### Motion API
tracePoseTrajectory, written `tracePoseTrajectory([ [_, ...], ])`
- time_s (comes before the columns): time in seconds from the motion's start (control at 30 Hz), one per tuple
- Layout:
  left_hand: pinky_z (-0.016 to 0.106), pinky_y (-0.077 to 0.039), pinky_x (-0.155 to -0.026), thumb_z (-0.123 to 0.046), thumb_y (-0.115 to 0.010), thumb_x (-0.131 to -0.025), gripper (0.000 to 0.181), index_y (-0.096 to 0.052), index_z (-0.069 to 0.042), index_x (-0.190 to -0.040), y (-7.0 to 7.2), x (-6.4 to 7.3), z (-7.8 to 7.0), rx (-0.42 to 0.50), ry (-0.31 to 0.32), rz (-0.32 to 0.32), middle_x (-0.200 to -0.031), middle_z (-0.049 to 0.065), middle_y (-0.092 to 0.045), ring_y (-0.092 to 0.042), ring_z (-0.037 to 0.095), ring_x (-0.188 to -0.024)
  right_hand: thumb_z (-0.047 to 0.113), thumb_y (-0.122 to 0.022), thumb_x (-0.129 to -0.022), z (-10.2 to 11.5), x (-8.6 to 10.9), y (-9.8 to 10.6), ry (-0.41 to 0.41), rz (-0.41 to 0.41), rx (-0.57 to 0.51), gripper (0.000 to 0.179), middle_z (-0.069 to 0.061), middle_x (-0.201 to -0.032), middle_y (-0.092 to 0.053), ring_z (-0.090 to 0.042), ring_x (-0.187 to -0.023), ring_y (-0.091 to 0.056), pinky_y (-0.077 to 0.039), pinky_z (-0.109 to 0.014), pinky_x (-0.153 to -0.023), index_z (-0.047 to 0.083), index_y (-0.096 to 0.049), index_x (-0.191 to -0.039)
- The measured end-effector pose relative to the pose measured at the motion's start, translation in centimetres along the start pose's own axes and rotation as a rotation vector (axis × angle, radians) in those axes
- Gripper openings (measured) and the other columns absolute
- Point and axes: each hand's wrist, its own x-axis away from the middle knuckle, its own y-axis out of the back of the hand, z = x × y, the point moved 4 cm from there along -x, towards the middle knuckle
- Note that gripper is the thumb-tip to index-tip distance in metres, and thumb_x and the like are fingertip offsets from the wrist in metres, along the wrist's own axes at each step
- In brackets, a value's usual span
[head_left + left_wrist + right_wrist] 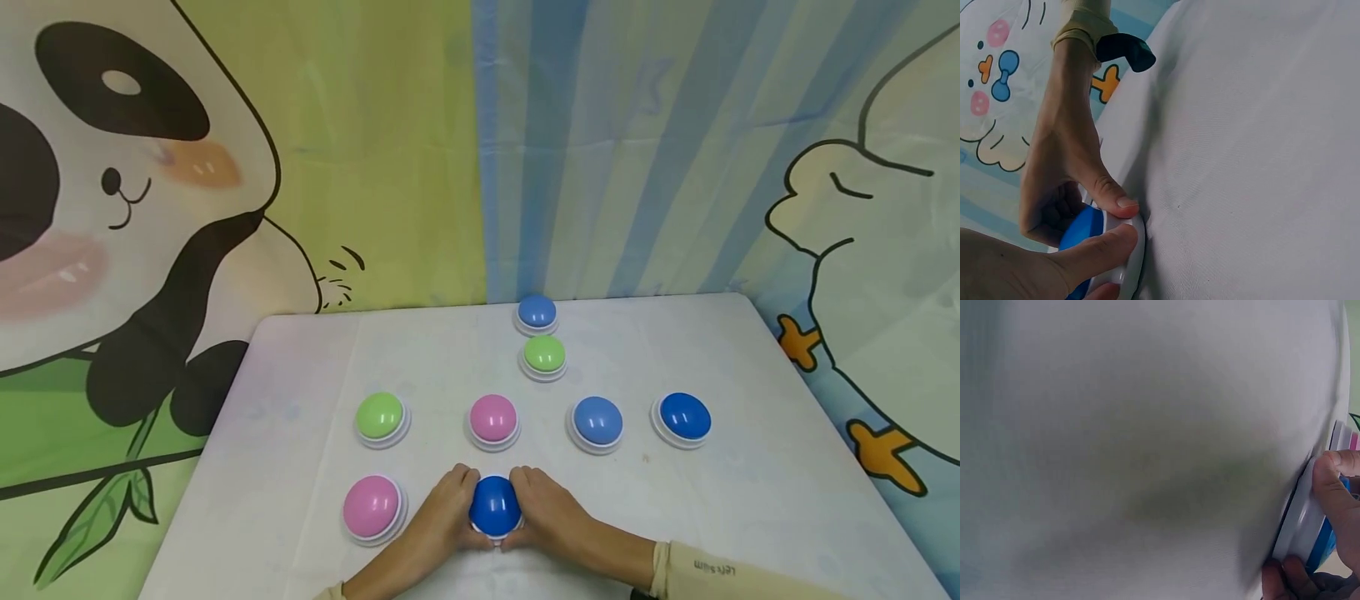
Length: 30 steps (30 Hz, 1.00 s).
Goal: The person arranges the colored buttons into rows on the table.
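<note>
Both of my hands hold one dark-blue domed push button [495,505] with a white base, near the front middle of the table. My left hand [447,512] grips its left side and my right hand [551,510] its right side. In the left wrist view, the thumbs of the left hand [1016,265] and right hand [1069,147] press on the white rim [1135,250], tips almost meeting. The right wrist view catches the right hand [1347,519] at its edge, fingers around the white base [1300,515]. Whether the base touches the cloth I cannot tell.
A pink button [372,508] stands left of my left forearm. Behind my hands is a row: green [379,416], pink [492,418], light-blue [597,421] and dark-blue [686,416]. Another green button [544,354] and a light-blue one [537,312] stand at the white table's [300,358] back.
</note>
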Motion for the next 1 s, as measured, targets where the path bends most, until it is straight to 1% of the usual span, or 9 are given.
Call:
tracePoseTrajectory([
  [0.13,0.034,-0.055,-0.087,-0.035,-0.093,-0.057,0.079,-0.056,0.004,-0.115,-0.15,0.06,0.02,0.032,0.012,0.008,-0.103,0.010,-0.057,-0.055,0.019,-0.091,0.048,-0.087,-0.061,-0.02,0.16,0.04,0.007,-0.016,-0.012,0.070,0.001,-0.087,-0.050,-0.010,-0.081,-0.047,-0.050,-0.024,-0.070,0.009,-0.047,-0.104],
  [0.27,0.034,-0.055,-0.085,-0.036,-0.093,-0.056,0.079,-0.057,0.004,-0.114,-0.22,0.21,0.11,0.027,0.002,-0.009,-0.102,0.010,-0.057,-0.055,0.019,-0.090,0.047,-0.087,-0.060,0.13,0.16,0.03,0.000,-0.012,-0.014,0.070,0.001,-0.086,-0.048,-0.011,-0.079,-0.044,-0.046,-0.023,-0.069,0.009,-0.046,-0.103],
  [0.4,0.033,-0.055,-0.085,-0.038,-0.092,-0.057,0.080,-0.057,0.004,-0.115,-0.26,0.36,0.23,0.014,0.006,-0.013,-0.102,0.009,-0.057,-0.055,0.017,-0.090,0.048,-0.087,-0.060,0.30,0.07,0.02,-0.030,0.009,-0.020,0.073,0.001,-0.091,-0.046,-0.010,-0.081,-0.044,-0.048,-0.023,-0.072,0.009,-0.047,-0.106],
  [0.53,0.032,-0.056,-0.087,-0.040,-0.092,-0.058,0.082,-0.056,0.003,-0.117,-0.36,0.40,0.29,0.008,0.020,0.005,-0.104,0.009,-0.057,-0.055,0.018,-0.092,0.049,-0.087,-0.060,0.34,-0.01,-0.03,-0.051,0.024,-0.028,0.074,0.001,-0.096,-0.045,-0.009,-0.083,-0.045,-0.051,-0.025,-0.076,0.009,-0.048,-0.108],
  [0.8,0.036,-0.055,-0.091,-0.040,-0.090,-0.060,0.084,-0.054,0.005,-0.121,-0.53,0.65,0.40,0.017,0.048,0.046,-0.111,0.013,-0.057,-0.056,0.021,-0.098,0.049,-0.087,-0.060,0.38,-0.05,-0.11,-0.050,0.036,-0.042,0.073,0.002,-0.094,-0.044,-0.009,-0.082,-0.045,-0.051,-0.024,-0.075,0.009,-0.047,-0.106],
  [1.0,0.035,-0.055,-0.090,-0.039,-0.091,-0.060,0.082,-0.055,0.004,-0.119,-0.62,0.61,0.38,0.005,0.028,0.021,-0.108,0.011,-0.057,-0.056,0.020,-0.096,0.050,-0.087,-0.061,0.41,-0.03,-0.06,-0.048,0.041,-0.029,0.074,0.002,-0.092,-0.042,-0.008,-0.082,-0.044,-0.051,-0.023,-0.075,0.009,-0.046,-0.106],
])
